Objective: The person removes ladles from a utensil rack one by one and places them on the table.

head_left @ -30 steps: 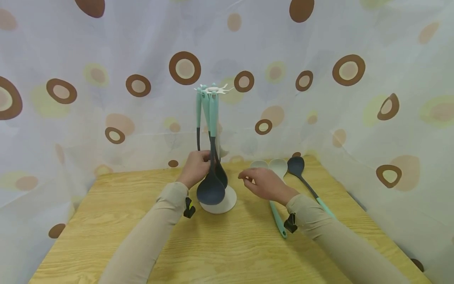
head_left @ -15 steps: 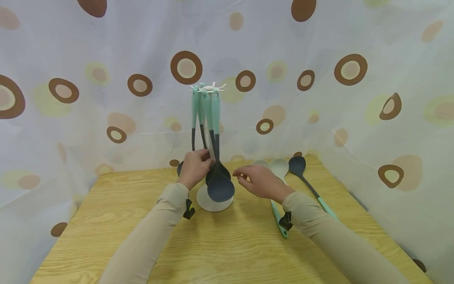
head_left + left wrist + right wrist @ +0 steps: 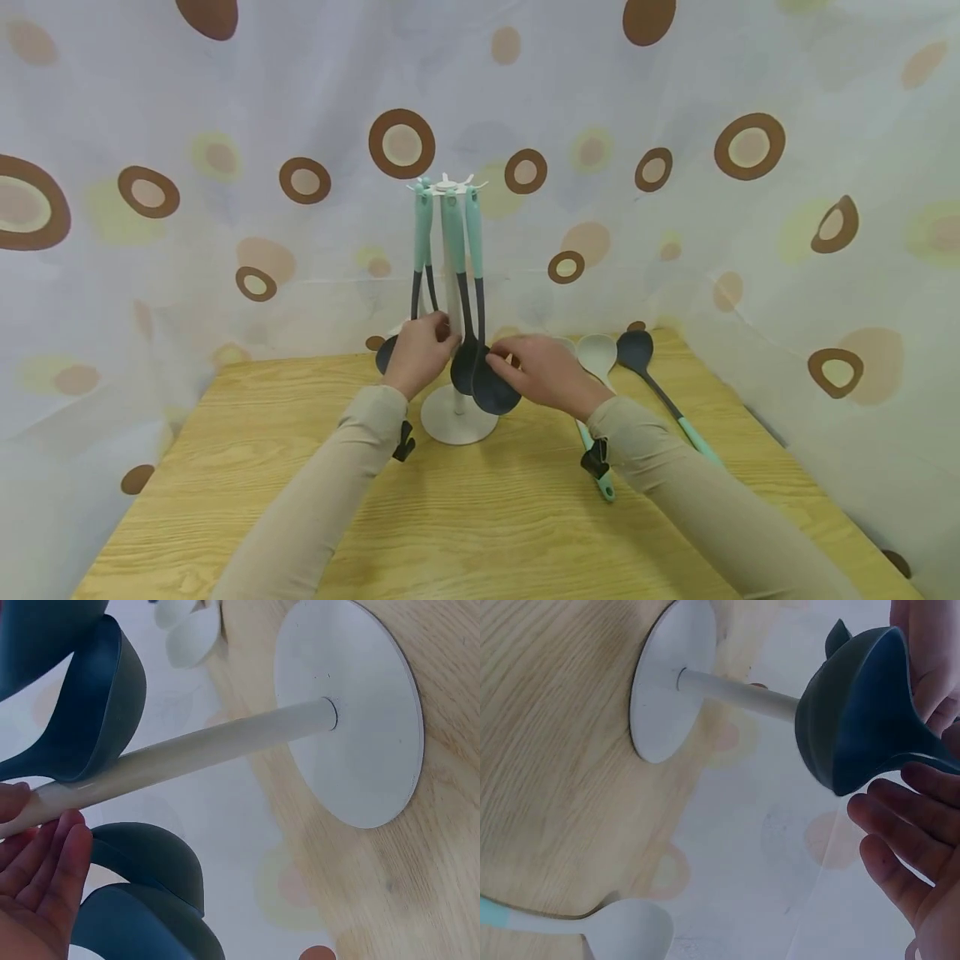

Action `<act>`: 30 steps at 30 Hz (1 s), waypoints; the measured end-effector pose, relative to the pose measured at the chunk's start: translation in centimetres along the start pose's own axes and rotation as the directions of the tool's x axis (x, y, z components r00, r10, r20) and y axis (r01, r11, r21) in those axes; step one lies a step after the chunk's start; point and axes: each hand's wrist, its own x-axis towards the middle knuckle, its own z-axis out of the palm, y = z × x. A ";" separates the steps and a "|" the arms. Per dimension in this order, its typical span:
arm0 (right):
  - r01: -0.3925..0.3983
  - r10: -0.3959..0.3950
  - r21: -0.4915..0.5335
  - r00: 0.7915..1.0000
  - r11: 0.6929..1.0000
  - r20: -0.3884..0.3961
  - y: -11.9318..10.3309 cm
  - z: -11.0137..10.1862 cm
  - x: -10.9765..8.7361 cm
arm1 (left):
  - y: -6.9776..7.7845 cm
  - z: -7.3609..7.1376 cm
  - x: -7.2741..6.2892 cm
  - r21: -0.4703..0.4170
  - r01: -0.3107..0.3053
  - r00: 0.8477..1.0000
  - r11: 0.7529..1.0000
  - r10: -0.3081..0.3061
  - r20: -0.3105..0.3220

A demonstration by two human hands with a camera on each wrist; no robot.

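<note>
A white utensil stand (image 3: 459,425) holds several dark ladles hanging by mint handles. My left hand (image 3: 422,350) is at the stand's pole (image 3: 217,742), with thumb and fingers on opposite sides of it. To the right of the pole hang a front ladle (image 3: 495,393) and another ladle (image 3: 462,367) just behind it. My right hand (image 3: 551,375) touches the front ladle near its neck, its fingers fairly straight in the right wrist view. Another dark ladle (image 3: 385,354) is partly hidden behind my left hand.
On the wooden table (image 3: 420,533) at right lie a pale spoon (image 3: 597,354), a second pale utensil mostly covered by my right hand, and a dark ladle (image 3: 636,350) with a mint handle. A dotted curtain (image 3: 300,83) rises behind the table.
The stand's hanging ladles have swung round, the front one moving to the right. My right hand has come slightly left to touch it. My left hand stays by the pole.
</note>
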 end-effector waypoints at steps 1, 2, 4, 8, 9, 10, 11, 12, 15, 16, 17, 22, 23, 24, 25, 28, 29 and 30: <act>-0.002 0.002 -0.007 1.000 1.000 -0.008 -0.1 0.0 0.1 | 0.0 0.1 0.0 0.011 -0.002 1.000 1.000 0.002 0.003; -0.005 0.005 -0.010 1.000 1.000 -0.016 -0.2 0.0 0.3 | 0.0 0.2 0.1 0.018 -0.004 1.000 1.000 0.004 0.004; -0.010 0.010 -0.008 1.000 1.000 -0.029 -0.5 -0.1 0.5 | -0.1 0.4 0.1 0.024 -0.007 1.000 1.000 0.007 0.007; -0.017 0.016 -0.008 0.998 1.000 -0.057 -0.9 -0.1 1.2 | -0.3 0.4 0.3 0.047 -0.017 1.000 0.999 0.017 0.006; -0.017 0.016 -0.007 0.998 1.000 -0.066 -1.0 -0.1 1.4 | -0.2 0.4 0.3 0.056 -0.018 1.000 0.998 0.018 0.007; -0.018 0.018 -0.005 0.997 1.000 -0.078 -1.1 -0.1 1.6 | -0.1 0.3 0.3 0.065 -0.023 1.000 0.998 0.023 0.004; -0.023 0.023 0.002 0.996 1.000 -0.086 -1.2 -0.1 1.7 | 0.0 0.2 0.3 0.077 -0.026 1.000 0.997 0.026 0.003; -0.029 0.031 0.014 0.995 0.999 -0.094 -1.3 -0.2 1.9 | 0.2 0.1 0.4 0.088 -0.028 1.000 0.996 0.028 0.004; -0.062 0.069 0.071 0.992 0.996 -0.107 -1.5 -0.2 2.5 | 0.8 -0.2 0.4 0.096 -0.029 1.000 0.995 0.028 0.014; -0.070 0.080 0.093 0.991 0.993 -0.111 -1.5 -0.2 2.6 | 1.0 -0.3 0.4 0.097 -0.026 1.000 0.995 0.024 0.018; -0.079 0.092 0.117 0.989 0.990 -0.113 -1.6 -0.3 2.8 | 1.1 -0.4 0.4 0.098 -0.020 1.000 0.995 0.018 0.024; -0.102 0.128 0.193 0.983 0.976 -0.128 -2.0 -0.4 3.3 | 1.5 -0.5 0.2 0.110 -0.001 0.999 0.994 -0.003 0.037; -0.108 0.136 0.201 0.983 0.974 -0.128 -2.1 -0.5 3.4 | 1.5 -0.5 0.2 0.116 -0.002 0.999 0.993 -0.003 0.038; -0.113 0.140 0.204 0.982 0.972 -0.127 -2.1 -0.5 3.4 | 1.5 -0.5 0.2 0.121 0.000 0.999 0.993 -0.005 0.039; -0.116 0.145 0.211 0.981 0.971 -0.128 -2.2 -0.6 3.4 | 1.6 -0.5 0.2 0.125 0.002 0.999 0.992 -0.007 0.041; -0.127 0.160 0.231 0.979 0.965 -0.128 -2.3 -0.9 3.3 | 1.6 -0.6 0.3 0.138 0.007 0.999 0.990 -0.013 0.044; -0.129 0.163 0.238 0.978 0.963 -0.129 -2.3 -1.0 3.3 | 1.6 -0.6 0.3 0.141 0.009 0.999 0.990 -0.015 0.044; -0.131 0.166 0.242 0.977 0.961 -0.132 -2.3 -1.2 3.3 | 1.6 -0.6 0.3 0.144 0.012 0.999 0.990 -0.018 0.044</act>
